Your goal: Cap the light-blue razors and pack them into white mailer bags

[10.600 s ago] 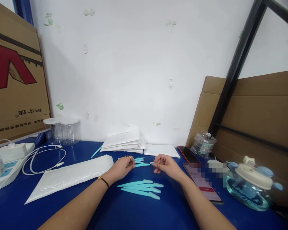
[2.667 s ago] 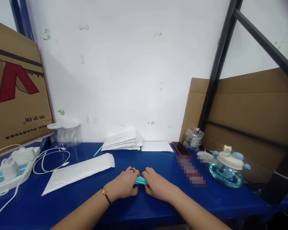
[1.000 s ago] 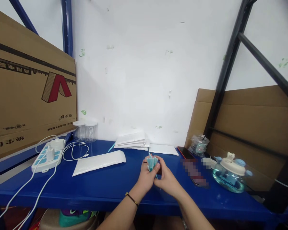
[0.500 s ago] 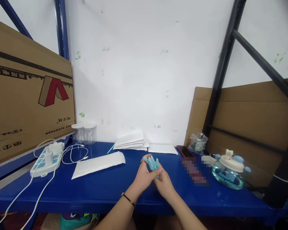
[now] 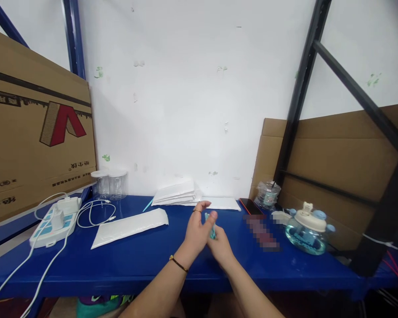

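Over the middle of the blue table my two hands are close together around a bundle of thin light-blue sticks (image 5: 212, 231). My right hand (image 5: 220, 245) has its fingers wrapped round the bundle, most of which is hidden. My left hand (image 5: 197, 232), with a ring and a dark bracelet, is beside the bundle, its fingers apart and its thumb raised near the sticks' top. To the left lies a white padded envelope (image 5: 130, 227). Behind are a stack of white envelopes (image 5: 173, 193) and one flat white envelope (image 5: 224, 203). Another light-blue stick (image 5: 147, 205) lies left of the stack.
A white power strip (image 5: 55, 222) with cables and two clear jars (image 5: 117, 185) are at the left. A phone (image 5: 251, 206), a plastic cup (image 5: 268, 195) and a round bottle of blue liquid (image 5: 307, 232) are at the right. Cardboard stands on both sides.
My left hand has opened from around the light-blue bundle, its fingers now apart. The bundle has turned and shows less. The whole view has shifted slightly, so the scene sits further left.
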### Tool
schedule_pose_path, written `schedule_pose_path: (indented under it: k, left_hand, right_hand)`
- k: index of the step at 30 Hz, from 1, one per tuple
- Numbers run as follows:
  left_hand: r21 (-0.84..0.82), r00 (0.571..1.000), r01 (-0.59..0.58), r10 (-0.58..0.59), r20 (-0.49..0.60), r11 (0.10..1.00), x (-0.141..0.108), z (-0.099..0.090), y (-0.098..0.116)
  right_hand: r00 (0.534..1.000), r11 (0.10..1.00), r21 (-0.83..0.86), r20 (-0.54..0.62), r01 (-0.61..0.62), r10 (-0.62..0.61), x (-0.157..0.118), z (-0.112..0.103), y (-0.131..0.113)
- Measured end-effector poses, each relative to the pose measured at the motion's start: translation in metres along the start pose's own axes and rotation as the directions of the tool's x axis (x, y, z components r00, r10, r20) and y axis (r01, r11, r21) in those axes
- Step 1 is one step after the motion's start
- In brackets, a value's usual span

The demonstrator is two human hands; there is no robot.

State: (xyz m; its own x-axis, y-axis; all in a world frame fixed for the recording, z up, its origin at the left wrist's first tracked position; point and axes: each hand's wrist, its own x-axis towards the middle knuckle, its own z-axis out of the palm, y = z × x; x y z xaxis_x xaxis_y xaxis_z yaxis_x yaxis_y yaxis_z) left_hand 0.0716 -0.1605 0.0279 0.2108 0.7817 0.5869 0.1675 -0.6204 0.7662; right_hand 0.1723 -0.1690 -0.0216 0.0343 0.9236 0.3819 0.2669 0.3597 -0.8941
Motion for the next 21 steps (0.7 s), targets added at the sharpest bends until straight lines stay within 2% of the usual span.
schedule_pose_path:
  k: [1, 3, 5, 6, 8, 10, 11, 12, 14, 16, 18, 19, 21]
  left_hand:
    - [0.070, 0.997, -0.071, 0.071, -0.001, 0.995, 0.001, -0.002, 0.008]
    - [0.225, 0.978, -0.188, 0.161, 0.130, 0.956, 0.003, -0.004, 0.022]
    - [0.298, 0.945, -0.245, 0.158, 0.286, 0.923, 0.005, -0.008, 0.028]
    - [0.312, 0.936, -0.248, 0.143, 0.322, 0.917, 0.006, -0.012, 0.026]
    - [0.366, 0.946, -0.224, 0.112, 0.303, 0.903, 0.011, -0.030, 0.013]
    - [0.519, 0.963, -0.162, 0.020, 0.269, 0.839, 0.019, -0.061, -0.012]
    - [0.611, 0.955, -0.117, -0.080, 0.285, 0.783, 0.024, -0.081, -0.027]
    - [0.699, 0.933, -0.051, -0.215, 0.287, 0.713, 0.028, -0.101, -0.043]
    - [0.833, 0.861, 0.098, -0.467, 0.204, 0.544, 0.033, -0.141, -0.074]
    - [0.892, 0.799, 0.170, -0.588, 0.124, 0.419, 0.036, -0.171, -0.098]
    - [0.899, 0.766, 0.183, -0.631, 0.124, 0.398, 0.036, -0.187, -0.112]
    - [0.891, 0.767, 0.181, -0.626, 0.137, 0.416, 0.036, -0.191, -0.115]
    - [0.846, 0.805, 0.166, -0.565, 0.180, 0.507, 0.036, -0.191, -0.112]
  right_hand:
    - [1.000, 1.000, -0.003, 0.009, 0.017, -0.017, 0.001, 0.002, -0.002]
    - [0.997, 0.996, -0.019, 0.001, 0.082, -0.082, 0.002, 0.005, -0.004]
    - [0.992, 0.992, -0.029, -0.014, 0.124, -0.125, 0.002, 0.005, -0.005]
    - [0.993, 0.993, -0.028, -0.025, 0.118, -0.119, 0.003, 0.003, -0.004]
    - [0.997, 0.999, 0.004, -0.062, 0.050, -0.050, 0.002, -0.005, 0.001]
    - [0.991, 0.996, 0.079, -0.124, -0.032, 0.042, 0.001, -0.017, 0.008]
    - [0.986, 0.990, 0.129, -0.146, -0.058, 0.077, 0.001, -0.024, 0.011]
    - [0.985, 0.981, 0.177, -0.142, -0.075, 0.101, 0.001, -0.030, 0.014]
    - [0.987, 0.964, 0.248, -0.102, -0.095, 0.123, 0.001, -0.039, 0.015]
    - [0.991, 0.955, 0.280, -0.068, -0.096, 0.119, 0.002, -0.045, 0.011]
    - [0.991, 0.963, 0.263, -0.093, -0.064, 0.091, 0.004, -0.049, 0.003]
    - [0.989, 0.971, 0.234, -0.130, -0.043, 0.075, 0.005, -0.050, -0.001]
    - [0.975, 0.988, 0.155, -0.216, -0.016, 0.050, 0.010, -0.054, -0.011]
